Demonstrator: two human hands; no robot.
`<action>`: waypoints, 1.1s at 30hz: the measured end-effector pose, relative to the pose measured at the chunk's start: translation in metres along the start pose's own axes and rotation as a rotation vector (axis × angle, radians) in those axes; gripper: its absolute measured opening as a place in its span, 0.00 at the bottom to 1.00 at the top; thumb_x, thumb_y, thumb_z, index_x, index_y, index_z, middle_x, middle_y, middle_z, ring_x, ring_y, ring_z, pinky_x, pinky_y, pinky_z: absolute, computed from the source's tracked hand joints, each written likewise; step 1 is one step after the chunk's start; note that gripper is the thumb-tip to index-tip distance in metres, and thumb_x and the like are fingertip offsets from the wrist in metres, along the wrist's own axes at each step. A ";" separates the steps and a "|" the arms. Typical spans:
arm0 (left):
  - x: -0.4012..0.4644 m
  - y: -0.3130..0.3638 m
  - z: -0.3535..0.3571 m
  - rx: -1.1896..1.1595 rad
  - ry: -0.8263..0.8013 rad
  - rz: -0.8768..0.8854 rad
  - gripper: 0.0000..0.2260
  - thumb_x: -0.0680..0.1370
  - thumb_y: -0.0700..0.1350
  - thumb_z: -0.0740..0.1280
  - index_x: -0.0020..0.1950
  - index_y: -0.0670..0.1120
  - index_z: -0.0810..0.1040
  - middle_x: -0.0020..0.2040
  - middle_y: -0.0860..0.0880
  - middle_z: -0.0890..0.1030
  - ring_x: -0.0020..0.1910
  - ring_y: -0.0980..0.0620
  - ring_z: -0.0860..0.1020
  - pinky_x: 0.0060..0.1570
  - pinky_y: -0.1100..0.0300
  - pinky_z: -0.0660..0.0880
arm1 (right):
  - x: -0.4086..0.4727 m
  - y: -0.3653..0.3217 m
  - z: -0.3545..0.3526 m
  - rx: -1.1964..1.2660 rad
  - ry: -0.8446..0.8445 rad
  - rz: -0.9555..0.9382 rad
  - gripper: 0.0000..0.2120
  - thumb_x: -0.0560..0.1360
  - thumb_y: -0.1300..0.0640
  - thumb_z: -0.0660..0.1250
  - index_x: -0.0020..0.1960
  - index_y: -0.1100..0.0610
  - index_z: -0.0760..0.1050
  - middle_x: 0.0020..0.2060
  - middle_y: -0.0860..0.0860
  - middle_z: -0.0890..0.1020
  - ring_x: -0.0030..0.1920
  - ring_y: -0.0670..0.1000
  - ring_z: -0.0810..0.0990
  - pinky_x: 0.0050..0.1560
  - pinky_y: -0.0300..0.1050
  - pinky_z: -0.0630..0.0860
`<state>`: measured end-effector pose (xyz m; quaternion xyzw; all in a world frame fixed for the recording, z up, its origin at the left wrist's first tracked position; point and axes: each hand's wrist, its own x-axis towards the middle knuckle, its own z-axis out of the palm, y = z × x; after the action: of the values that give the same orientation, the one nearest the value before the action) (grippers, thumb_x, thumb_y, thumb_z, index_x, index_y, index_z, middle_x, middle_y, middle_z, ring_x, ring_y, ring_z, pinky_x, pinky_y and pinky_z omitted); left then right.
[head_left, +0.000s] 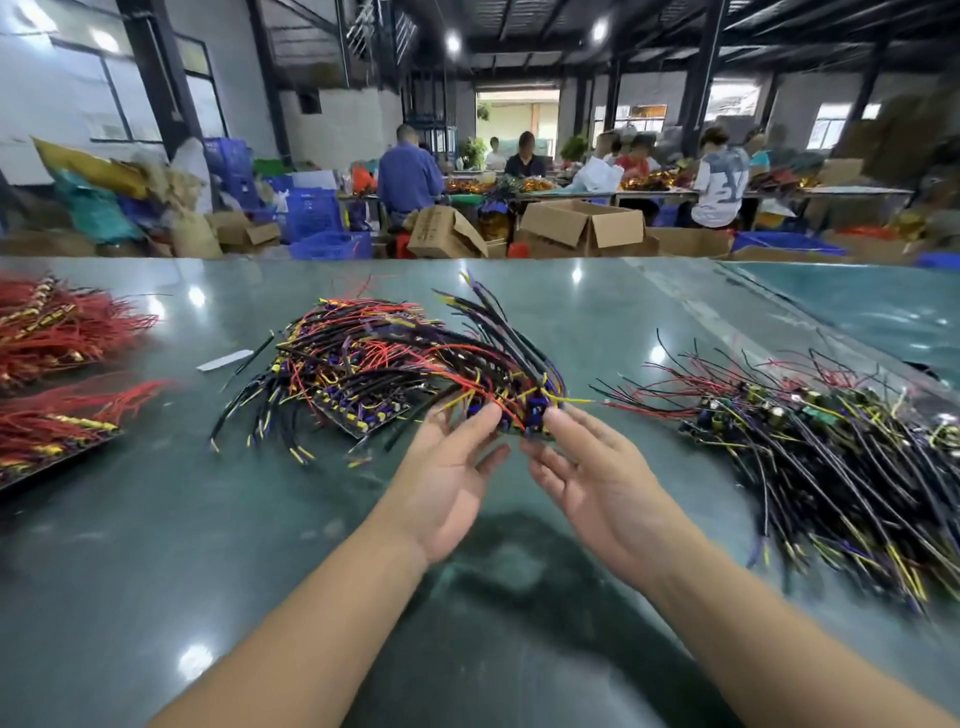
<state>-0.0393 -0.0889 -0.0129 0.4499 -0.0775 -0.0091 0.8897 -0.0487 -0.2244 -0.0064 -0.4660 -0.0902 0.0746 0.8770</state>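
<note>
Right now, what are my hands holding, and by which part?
The left hand and right hand pinch a wired board at its near base, fingertips on either side. Its wires fan up and away.

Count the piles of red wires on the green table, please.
2. One pile lies at the far left edge of the table; the other lies nearer, on a dark tray. More may be hidden beyond that edge.

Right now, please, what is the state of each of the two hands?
The left hand pinches the wired board at its left end.
The right hand pinches the wired board at its right end.
</note>
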 end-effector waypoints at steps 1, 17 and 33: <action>0.000 0.000 0.000 0.010 0.006 0.006 0.22 0.73 0.37 0.64 0.67 0.43 0.67 0.60 0.40 0.73 0.47 0.51 0.76 0.48 0.58 0.69 | 0.001 0.000 -0.002 -0.026 0.023 -0.056 0.06 0.65 0.57 0.70 0.42 0.54 0.81 0.40 0.49 0.83 0.38 0.47 0.80 0.41 0.36 0.76; -0.001 -0.007 -0.008 0.303 -0.153 -0.022 0.11 0.67 0.38 0.71 0.47 0.45 0.85 0.48 0.48 0.85 0.48 0.55 0.82 0.46 0.65 0.77 | 0.003 -0.002 -0.023 -0.250 0.057 -0.065 0.08 0.74 0.63 0.68 0.53 0.61 0.78 0.44 0.55 0.84 0.43 0.50 0.82 0.46 0.42 0.80; 0.000 -0.009 -0.010 0.268 -0.027 -0.047 0.09 0.69 0.34 0.69 0.47 0.43 0.81 0.45 0.48 0.85 0.45 0.54 0.83 0.41 0.62 0.79 | 0.009 -0.002 -0.031 -0.274 0.078 0.027 0.02 0.73 0.64 0.69 0.46 0.62 0.78 0.40 0.53 0.84 0.41 0.47 0.82 0.42 0.39 0.80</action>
<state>-0.0373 -0.0862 -0.0259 0.5661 -0.0794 -0.0255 0.8201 -0.0330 -0.2487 -0.0205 -0.5850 -0.0589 0.0551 0.8070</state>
